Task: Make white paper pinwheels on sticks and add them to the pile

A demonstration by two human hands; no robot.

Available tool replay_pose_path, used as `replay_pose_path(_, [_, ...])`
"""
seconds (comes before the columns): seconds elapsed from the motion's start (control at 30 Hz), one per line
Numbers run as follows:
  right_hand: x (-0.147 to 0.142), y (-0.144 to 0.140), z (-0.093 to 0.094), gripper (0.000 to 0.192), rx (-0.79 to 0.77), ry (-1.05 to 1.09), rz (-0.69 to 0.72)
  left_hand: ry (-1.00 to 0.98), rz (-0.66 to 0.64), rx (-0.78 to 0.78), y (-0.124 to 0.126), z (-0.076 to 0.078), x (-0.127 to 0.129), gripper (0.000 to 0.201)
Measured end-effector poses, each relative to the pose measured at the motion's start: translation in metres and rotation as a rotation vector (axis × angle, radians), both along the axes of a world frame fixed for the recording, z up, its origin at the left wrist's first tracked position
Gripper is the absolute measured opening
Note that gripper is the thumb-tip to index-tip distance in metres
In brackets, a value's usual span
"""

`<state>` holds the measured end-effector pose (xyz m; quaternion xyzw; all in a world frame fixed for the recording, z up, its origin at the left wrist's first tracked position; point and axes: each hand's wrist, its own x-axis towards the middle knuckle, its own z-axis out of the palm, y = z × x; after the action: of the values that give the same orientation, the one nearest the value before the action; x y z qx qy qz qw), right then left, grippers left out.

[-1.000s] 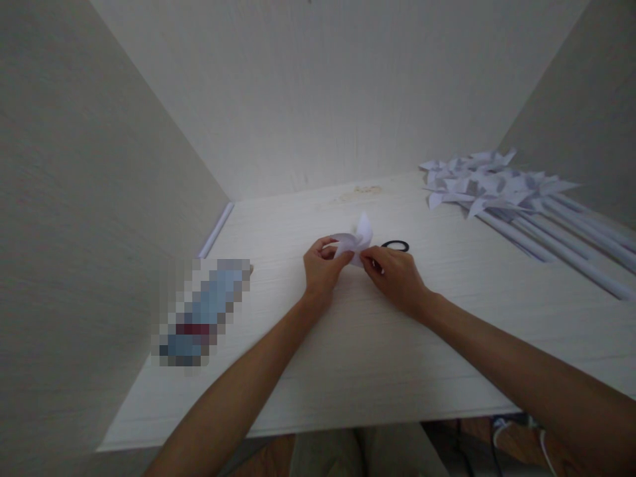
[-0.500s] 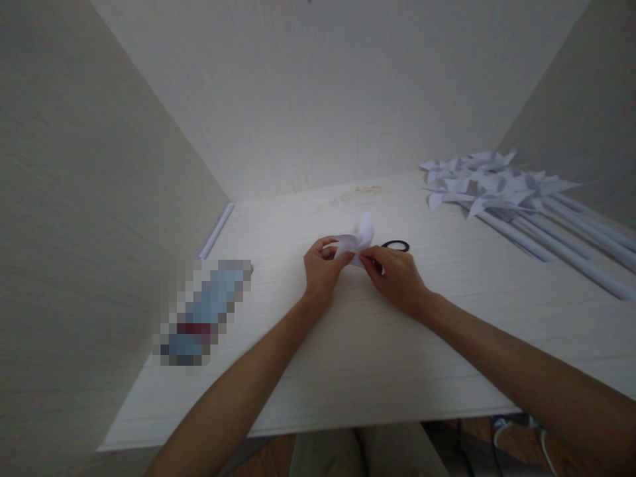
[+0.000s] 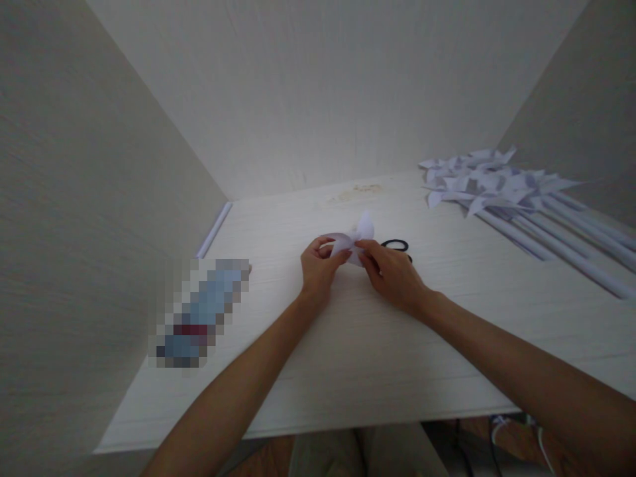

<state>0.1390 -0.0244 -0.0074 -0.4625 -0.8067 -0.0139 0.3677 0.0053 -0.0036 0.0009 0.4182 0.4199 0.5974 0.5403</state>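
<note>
A white paper pinwheel head with curled blades is held between both hands above the middle of the table. My left hand grips it from the left, thumb in front and fingers behind. On the other side, the fingertips of my right hand pinch the paper close to its centre. Just behind my right hand lie scissors with black handle loops; the rest of them is hidden by that hand.
Several finished paper pinwheels with rolled-paper sticks lie piled at the right. A single paper roll rests along the left wall. Near the left edge is a pixelated bluish item. Walls enclose the white table on three sides.
The fingers of my right hand have moved slightly up and left, toward the pinwheel's centre. More of the scissors' handles shows now. My left hand keeps its hold.
</note>
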Motion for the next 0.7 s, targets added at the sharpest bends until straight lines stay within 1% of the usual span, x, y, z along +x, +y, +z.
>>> replay_pose_path(0.1, [0.0003,-0.0008,0.0004,0.021,-0.018,-0.013,0.01,-0.001,0.016,-0.013,0.0011,-0.001,0.0,0.031])
replay_pose_path(0.33, [0.0001,-0.0009,0.0003,0.015,-0.03,0.039,-0.006,0.015,0.023,-0.008,0.0024,-0.0029,-0.0003,0.031])
replay_pose_path(0.57, [0.0008,-0.0012,0.0011,0.019,0.004,-0.005,-0.006,0.025,0.014,-0.009,0.0021,-0.0021,-0.0005,0.031])
replay_pose_path(0.7, [0.0007,-0.0024,0.0032,0.025,-0.023,-0.037,-0.007,0.041,-0.011,0.005,0.001,-0.0014,-0.0007,0.029])
